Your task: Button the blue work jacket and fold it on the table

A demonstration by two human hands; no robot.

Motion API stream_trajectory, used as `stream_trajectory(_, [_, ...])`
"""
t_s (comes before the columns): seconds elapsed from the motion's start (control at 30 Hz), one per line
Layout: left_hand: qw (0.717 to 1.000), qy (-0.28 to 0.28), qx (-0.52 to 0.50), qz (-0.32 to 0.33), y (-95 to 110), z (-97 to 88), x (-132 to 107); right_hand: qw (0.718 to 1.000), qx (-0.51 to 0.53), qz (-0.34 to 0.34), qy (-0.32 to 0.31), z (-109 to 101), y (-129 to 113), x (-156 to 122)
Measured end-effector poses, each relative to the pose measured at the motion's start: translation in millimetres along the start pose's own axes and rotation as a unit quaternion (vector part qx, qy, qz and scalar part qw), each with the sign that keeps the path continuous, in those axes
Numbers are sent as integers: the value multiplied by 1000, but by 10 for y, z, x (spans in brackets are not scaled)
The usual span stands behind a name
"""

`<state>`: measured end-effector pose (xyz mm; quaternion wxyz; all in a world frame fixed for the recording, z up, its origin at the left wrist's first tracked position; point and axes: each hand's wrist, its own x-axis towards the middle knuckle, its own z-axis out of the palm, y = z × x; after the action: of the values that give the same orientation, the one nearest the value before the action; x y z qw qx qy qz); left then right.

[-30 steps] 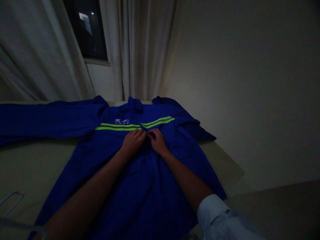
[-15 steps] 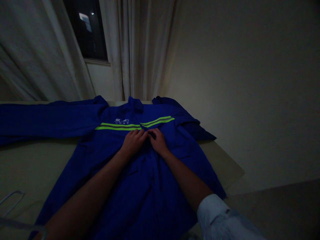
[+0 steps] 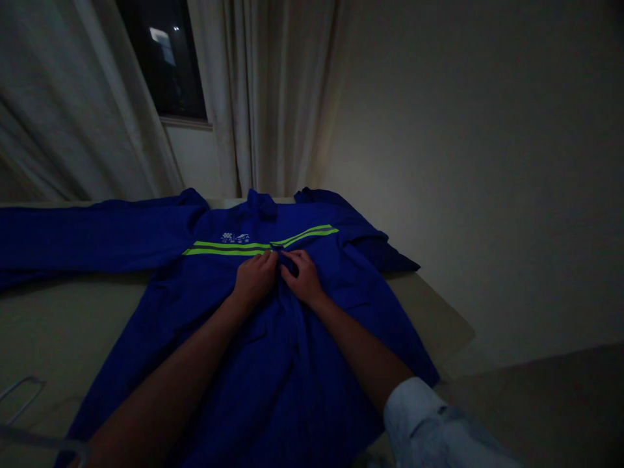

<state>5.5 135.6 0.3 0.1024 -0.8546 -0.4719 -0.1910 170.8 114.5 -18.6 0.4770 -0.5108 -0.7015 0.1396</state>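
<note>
A blue work jacket [image 3: 205,305] with two bright green stripes across the chest lies spread on a pale table [image 3: 63,325], collar away from me. My left hand [image 3: 254,279] and my right hand [image 3: 303,278] meet at the jacket's front opening, just below the stripes. Both hands have their fingers curled and pinch the cloth edges at the centre. What sits between the fingertips is too dark to make out.
One jacket sleeve [image 3: 73,234] stretches far to the left across the table. A thin wire hanger [image 3: 22,396] lies at the lower left. Curtains [image 3: 273,97] and a dark window [image 3: 160,58] stand behind the table; its right edge [image 3: 439,312] drops to the floor.
Both hands have stayed at the jacket's front opening, fingers shifting only slightly. The view has drifted a little.
</note>
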Motion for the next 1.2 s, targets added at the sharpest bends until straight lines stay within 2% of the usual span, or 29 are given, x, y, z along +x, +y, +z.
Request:
stream_trajectory(0.17, [1000,1,1,19,-73,26,-20,1000,-7,12,-26,12,48,7])
stream_trajectory(0.37, [998,-41,0,41,-64,35,-2,999,-8,7,-51,41,104,17])
stream_trajectory(0.6, [998,-59,5,2,6,1,14,999,-14,-1,-51,42,40,7])
stream_trajectory(0.77, [998,-33,-38,-37,17,5,5,999,-31,17,-26,34,-5,-9])
stream_trajectory(1.0, [997,-10,-64,-34,-44,64,-11,997,-36,23,-61,51,65,-12])
stream_trajectory(1.2, [997,-24,-59,-48,-43,100,-15,998,-28,7,-55,59,75,-6])
